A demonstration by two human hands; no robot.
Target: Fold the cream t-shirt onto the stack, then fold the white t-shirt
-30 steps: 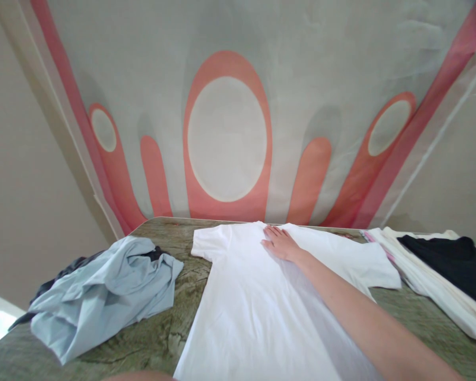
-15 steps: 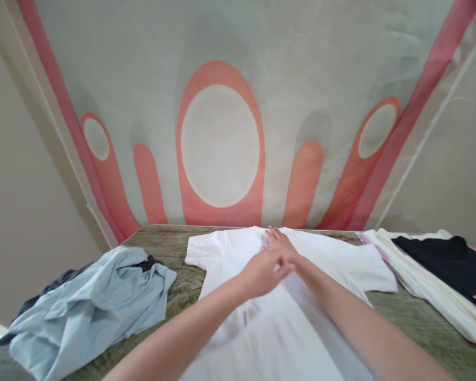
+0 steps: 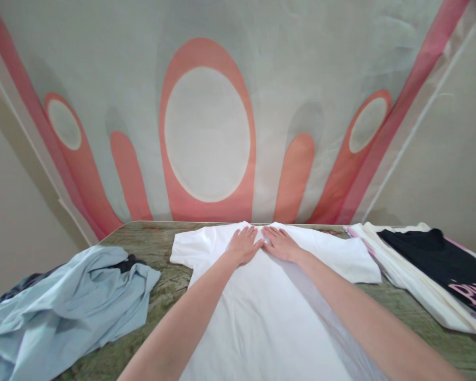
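A white short-sleeved T-shirt (image 3: 257,312) lies spread out on the table, its collar end at the far edge and a sleeve out to each side. My left hand (image 3: 244,246) rests flat on it just left of the collar, fingers stretched forward. Right of the collar, my right hand (image 3: 280,243) also lies flat on the cloth with fingers extended. The thumbs almost meet in the middle. Neither hand grips the fabric. My forearms cover parts of the shirt's sides.
A rumpled light blue garment (image 3: 79,301) lies on the left over darker cloth. On the right is a stack of flat clothes, with a black shirt (image 3: 432,259) with pink lettering on top of white ones. The wood-patterned table (image 3: 170,286) meets a printed wall (image 3: 210,132).
My left hand has moved forward and left from near my right wrist, and now lies flat beside the collar. My right hand stays near the collar. The view has shifted slightly right.
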